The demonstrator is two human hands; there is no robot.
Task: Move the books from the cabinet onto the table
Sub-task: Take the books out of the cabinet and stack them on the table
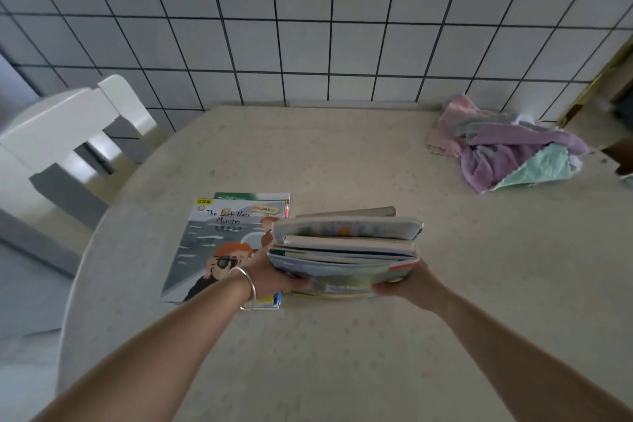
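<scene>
A bundle of several thin picture books [346,250] is held just above the beige table [342,353], spines and page edges toward me. My left hand [270,272], with a silver bangle on the wrist, grips the bundle's left end. My right hand [407,284] grips its right end from below. To the left of the bundle a small flat stack of books [212,243] lies on the table, its top cover reading "The Loch Ness Monster". My left wrist hangs over that stack's right edge. The cabinet is not in view.
A heap of purple, pink and mint cloths [503,147] lies at the table's far right. A white chair [65,134] stands off the table's left edge. A tiled wall [308,27] rises behind the table.
</scene>
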